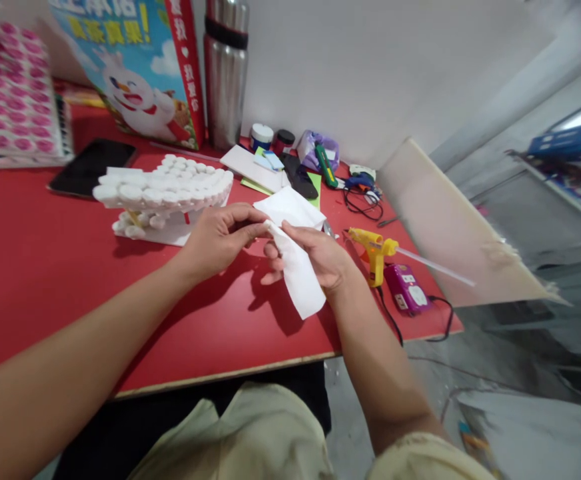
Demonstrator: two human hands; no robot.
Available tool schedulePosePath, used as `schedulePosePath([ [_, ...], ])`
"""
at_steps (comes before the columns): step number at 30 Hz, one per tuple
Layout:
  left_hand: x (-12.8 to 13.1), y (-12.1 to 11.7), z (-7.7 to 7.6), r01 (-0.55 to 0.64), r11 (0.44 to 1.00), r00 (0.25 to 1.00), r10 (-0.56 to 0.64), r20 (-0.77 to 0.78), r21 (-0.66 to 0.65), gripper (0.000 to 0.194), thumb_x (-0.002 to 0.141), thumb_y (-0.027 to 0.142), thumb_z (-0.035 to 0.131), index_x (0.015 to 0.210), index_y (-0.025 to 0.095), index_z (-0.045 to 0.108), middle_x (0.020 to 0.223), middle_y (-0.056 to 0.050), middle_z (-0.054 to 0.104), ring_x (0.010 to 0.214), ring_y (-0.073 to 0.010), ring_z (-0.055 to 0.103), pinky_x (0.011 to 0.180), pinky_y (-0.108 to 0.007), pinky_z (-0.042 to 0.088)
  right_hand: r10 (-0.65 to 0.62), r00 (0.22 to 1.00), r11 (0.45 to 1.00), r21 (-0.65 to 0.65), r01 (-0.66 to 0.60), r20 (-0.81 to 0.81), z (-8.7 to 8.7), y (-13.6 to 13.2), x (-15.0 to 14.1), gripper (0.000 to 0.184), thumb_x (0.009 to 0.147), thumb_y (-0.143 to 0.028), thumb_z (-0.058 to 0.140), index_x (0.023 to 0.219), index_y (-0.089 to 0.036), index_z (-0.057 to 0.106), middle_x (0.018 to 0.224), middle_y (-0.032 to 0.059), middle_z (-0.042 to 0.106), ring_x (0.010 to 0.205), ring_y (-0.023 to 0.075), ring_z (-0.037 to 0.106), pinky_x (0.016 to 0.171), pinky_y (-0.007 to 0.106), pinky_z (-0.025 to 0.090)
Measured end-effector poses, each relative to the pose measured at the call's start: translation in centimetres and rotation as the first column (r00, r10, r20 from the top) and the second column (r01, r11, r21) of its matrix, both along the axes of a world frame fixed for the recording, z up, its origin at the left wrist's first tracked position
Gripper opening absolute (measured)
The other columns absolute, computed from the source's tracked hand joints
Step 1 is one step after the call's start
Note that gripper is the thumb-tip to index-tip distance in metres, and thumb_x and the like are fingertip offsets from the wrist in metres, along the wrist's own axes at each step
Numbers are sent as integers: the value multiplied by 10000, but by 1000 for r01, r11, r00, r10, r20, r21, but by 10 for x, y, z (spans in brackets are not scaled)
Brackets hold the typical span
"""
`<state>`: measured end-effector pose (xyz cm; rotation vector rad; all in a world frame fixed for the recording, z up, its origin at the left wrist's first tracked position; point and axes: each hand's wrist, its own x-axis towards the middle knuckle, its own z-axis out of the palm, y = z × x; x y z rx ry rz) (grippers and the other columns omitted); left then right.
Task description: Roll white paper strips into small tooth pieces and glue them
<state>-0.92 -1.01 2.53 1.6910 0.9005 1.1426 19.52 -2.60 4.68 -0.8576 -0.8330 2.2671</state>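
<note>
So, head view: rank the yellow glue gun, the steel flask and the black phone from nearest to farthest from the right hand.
From the right hand:
1. Yellow glue gun, just to its right.
2. Steel flask, by the back wall.
3. Black phone, far left, beyond the left hand.

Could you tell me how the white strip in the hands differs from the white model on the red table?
The strip is a flat, thin, smooth sheet; the model is bulky and built of many small rounded pieces. The strip is held above the table between the left hand and right hand; the model stands on the table, untouched. The strip hangs slanted towards the person; the model sits level. Both are white.
</note>
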Motion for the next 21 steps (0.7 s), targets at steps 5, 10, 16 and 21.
schedulePosePath([
  [5,1,2,-3,-1,1000,999,2,35,-23,195,868,358,754,891,170,797,736,-31,699,640,-141,565,611,-277,419,-82,996,991,99,86,-41,-3,-4,0,200,987,-331,705,1036,-139,676,727,-55,551,562,72,489,669,307,672],
  [10,3,-1,2,-41,992,998,47,44,-121,186,812,352,798,848,169,798,680,-25,687,592,-130,535,586,-267,413,-216,972,954,232,189,96,-2,-5,-3,445,752,-309,928,1119,-161,723,686,-74,566,553,67,491,624,272,639],
  [16,4,-3,5,-66,977,994,83,77,-201,172,784,346,820,827,180,804,649,-19,683,566,-125,521,563,-260,422,-445,849,788,576,218,287,-9,-3,-8,360,763,-397,878,984,-187,686,673,-68,633,546,87,556,590,271,581],
  [21,9,-6,3,-97,969,987,123,103,-229,163,796,324,808,849,170,807,707,-32,724,588,-129,547,583,-262,456,-733,554,526,846,93,395,-15,-9,-21,179,862,-335,725,792,-206,622,612,-53,578,546,104,506,539,255,400],
])
